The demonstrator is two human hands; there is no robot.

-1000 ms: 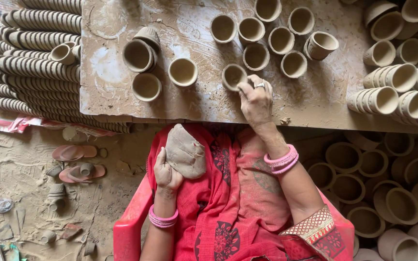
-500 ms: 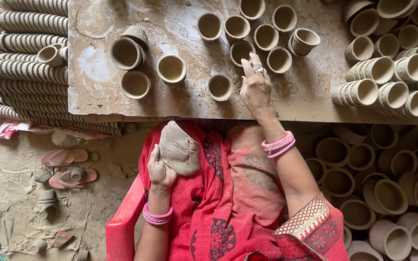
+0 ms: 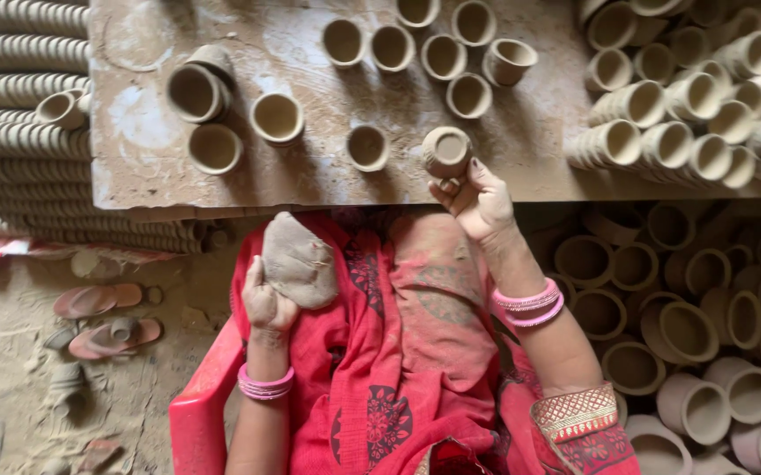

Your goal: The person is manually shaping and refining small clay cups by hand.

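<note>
1. Your right hand (image 3: 479, 198) reached up to the near edge of the counter (image 3: 134, 167), its grip closed around a small clay cup (image 3: 446, 151) held at the fingertips, the cup turned so that its flat base faced the camera
2. That cup sat just over the counter's front edge, close beside another small cup (image 3: 368, 147) that stood mouth up on the muddy surface
3. Your left hand (image 3: 266, 303) rested in your lap, its grip clenched on a grey lump of clay (image 3: 300, 260) that lay against the red cloth (image 3: 398, 352) over your knees
4. Pink bangles (image 3: 528, 305) ringed your right wrist, and a like set circled the left
5. Further up the counter stood a loose cluster of finished cups (image 3: 433, 48), mouths up, and to the left three larger cups (image 3: 222, 114) near one another, one of them tipped on its side
6. Nested stacks of cups (image 3: 671, 114) lay on their sides at the right end of the counter, and long rows of nested cups (image 3: 20, 114) were piled to the left of it
7. Below the counter on your right lay a heap of larger clay pots (image 3: 688, 334), and you sat on a red plastic chair (image 3: 200, 405) over sandy ground, with a pair of sandals (image 3: 99, 317) to your left
</note>
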